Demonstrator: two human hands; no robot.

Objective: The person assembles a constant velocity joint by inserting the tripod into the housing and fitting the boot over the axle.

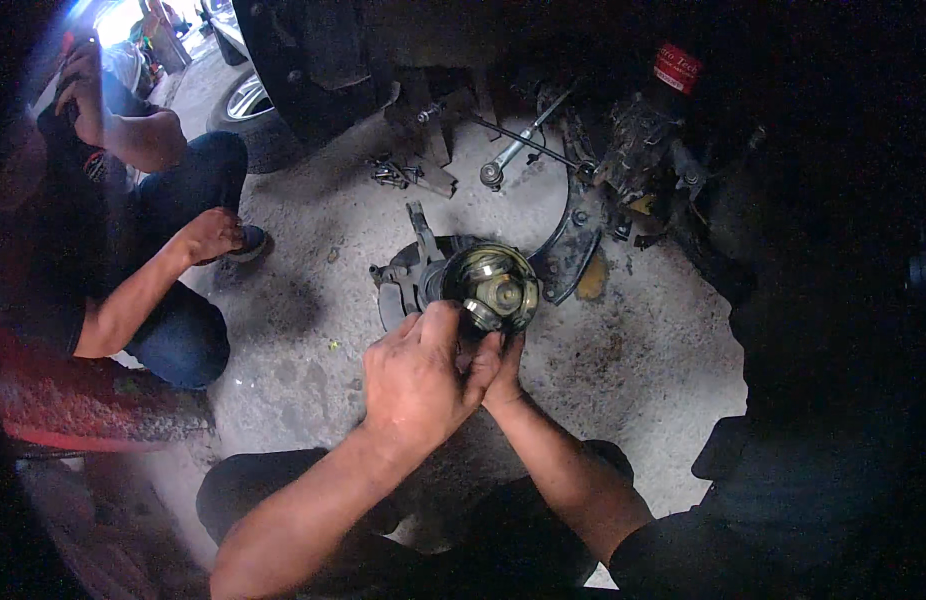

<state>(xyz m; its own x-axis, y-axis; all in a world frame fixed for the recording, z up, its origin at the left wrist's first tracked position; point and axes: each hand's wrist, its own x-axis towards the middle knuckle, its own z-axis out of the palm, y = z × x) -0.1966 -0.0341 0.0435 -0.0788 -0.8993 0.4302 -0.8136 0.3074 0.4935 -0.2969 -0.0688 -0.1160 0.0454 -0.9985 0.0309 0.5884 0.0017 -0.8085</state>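
A greasy tripod CV joint [505,292] faces up at me in the middle, its rounded rollers set inside a dark round rim. My left hand [413,375] is closed at the joint's near left edge, with thumb and fingers bent against it. From below right, my right hand [505,372] grips the near rim; its fingers are partly hidden under the joint and behind the left hand. Just beyond the joint on the left sits a metal steering knuckle [425,240] with an upright arm. The shaft beneath the joint cannot be seen.
A ratchet [493,173] lies on the concrete floor, near several loose bolts [391,172]. A dark suspension arm [573,250] reaches in from the right. At the left a co-worker [183,180] crouches. Behind stands a wheel [251,110]. Dark car bodywork surrounds the right side.
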